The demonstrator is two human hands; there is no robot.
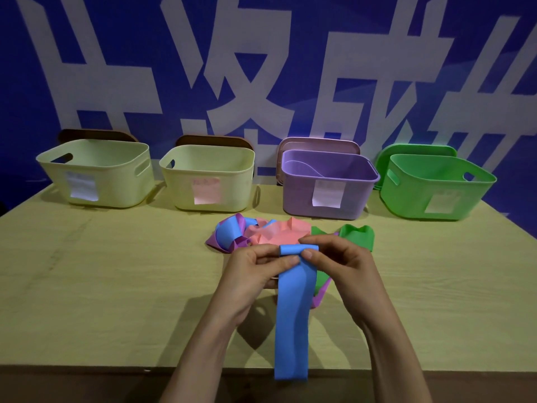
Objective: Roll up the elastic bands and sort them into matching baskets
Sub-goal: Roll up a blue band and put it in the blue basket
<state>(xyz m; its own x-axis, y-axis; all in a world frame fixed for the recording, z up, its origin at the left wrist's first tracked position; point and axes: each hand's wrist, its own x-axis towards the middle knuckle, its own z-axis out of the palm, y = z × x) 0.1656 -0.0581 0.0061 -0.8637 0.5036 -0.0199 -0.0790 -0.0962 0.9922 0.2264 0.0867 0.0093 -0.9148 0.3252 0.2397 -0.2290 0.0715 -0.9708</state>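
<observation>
Two hands work nearest: left hand (255, 274) and right hand (345, 266) pinch the rolled top of the blue band (290, 330) in their fingers (309, 253), its tail hanging over the surface (116, 286) edge. Just beyond lies a heap of loose bands (276, 232). Farthest stand the left cream basket (96, 173), right cream basket (207, 178), purple basket (328, 184), holding an unclear curved shape, and green basket (436, 190).

One wide head-worn view.
You look forward and down from the near edge of the worktop (101, 286), close in, facing the baskets (354, 199) along the blue wall (8, 97).
</observation>
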